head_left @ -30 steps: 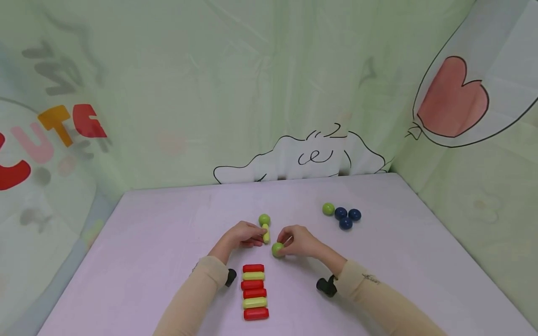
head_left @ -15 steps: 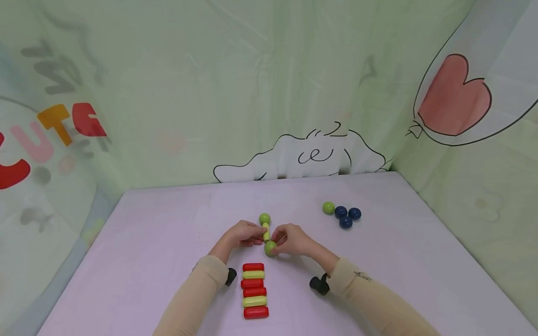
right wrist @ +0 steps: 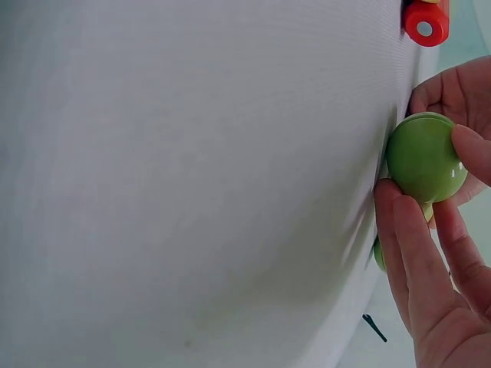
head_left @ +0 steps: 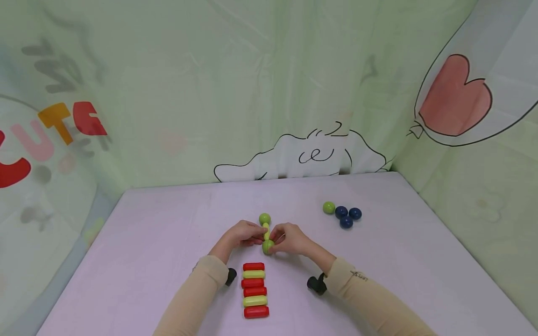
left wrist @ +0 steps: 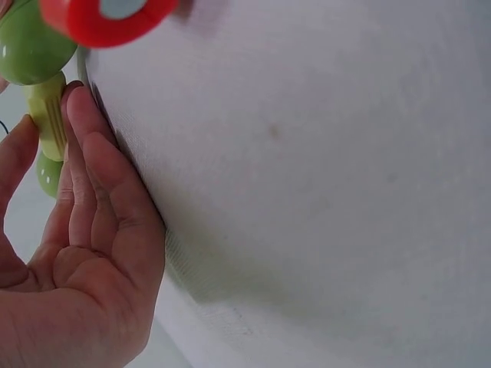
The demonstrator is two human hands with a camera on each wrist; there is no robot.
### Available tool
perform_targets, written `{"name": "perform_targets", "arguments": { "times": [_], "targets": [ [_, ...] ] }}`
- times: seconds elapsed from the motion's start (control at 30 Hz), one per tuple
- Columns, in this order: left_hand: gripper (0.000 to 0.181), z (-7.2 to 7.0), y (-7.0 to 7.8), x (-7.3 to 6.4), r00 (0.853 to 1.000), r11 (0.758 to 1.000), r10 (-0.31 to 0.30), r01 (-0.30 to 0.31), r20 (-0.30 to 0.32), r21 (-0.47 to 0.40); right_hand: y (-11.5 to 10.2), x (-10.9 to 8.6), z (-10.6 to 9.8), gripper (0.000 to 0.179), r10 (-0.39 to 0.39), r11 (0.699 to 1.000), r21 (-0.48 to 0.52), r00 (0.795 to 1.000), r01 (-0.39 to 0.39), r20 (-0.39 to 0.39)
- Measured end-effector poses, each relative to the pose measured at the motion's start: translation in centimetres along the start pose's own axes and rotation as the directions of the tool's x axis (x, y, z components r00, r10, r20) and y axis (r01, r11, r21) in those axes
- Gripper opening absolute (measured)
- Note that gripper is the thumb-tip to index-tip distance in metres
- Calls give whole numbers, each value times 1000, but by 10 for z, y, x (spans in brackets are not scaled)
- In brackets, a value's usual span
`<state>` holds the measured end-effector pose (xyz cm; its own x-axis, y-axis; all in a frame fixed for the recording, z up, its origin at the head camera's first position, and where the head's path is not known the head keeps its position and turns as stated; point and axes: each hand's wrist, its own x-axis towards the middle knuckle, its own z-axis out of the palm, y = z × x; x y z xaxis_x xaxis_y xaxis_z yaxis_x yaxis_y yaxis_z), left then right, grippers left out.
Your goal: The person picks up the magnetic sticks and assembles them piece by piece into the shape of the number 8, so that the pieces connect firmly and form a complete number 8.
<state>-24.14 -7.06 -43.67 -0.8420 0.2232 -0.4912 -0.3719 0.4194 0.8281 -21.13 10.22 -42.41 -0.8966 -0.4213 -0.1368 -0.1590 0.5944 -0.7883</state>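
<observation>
My left hand [head_left: 244, 233] pinches a yellow rod [head_left: 266, 229] between thumb and fingers, low over the table. At the rod's far end is a green ball [head_left: 264, 218]. A second green ball [right wrist: 426, 159] sits at the near end, where my right hand [head_left: 293, 239] grips it with thumb and fingertips. In the left wrist view the rod [left wrist: 51, 115] stands between the two balls; ball and rod ends touch there. Whether they are fastened I cannot tell.
Red and yellow rods [head_left: 254, 291] lie in a stacked column nearer me. Toward the back right, a loose green ball [head_left: 329, 207] rests beside several dark blue balls [head_left: 346, 222]. A printed curtain [head_left: 189, 93] hangs behind the pale table [head_left: 168, 210].
My right hand has moved left with its green ball, from apart to against the near end of the yellow rod. My left hand has kept its place on the rod.
</observation>
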Motion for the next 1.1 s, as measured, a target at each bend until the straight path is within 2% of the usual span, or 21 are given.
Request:
{"name": "perform_targets", "arguments": {
  "times": [0.33,0.77,1.1],
  "targets": [
    [26,1,-2,3,1000,1000,5,-5,-11,5,0,-1,1,23,30,1000,9,999,-30,-10],
    [28,-1,-3,2,1000,1000,12,-12,-2,12,-1,-4,-1,24,-30,999,13,1000,30,-4],
    [31,-2,-4,2,1000,999,20,-20,-3,25,-4,-10,-6,24,-31,1000,1,999,31,-11]
  ]
}}
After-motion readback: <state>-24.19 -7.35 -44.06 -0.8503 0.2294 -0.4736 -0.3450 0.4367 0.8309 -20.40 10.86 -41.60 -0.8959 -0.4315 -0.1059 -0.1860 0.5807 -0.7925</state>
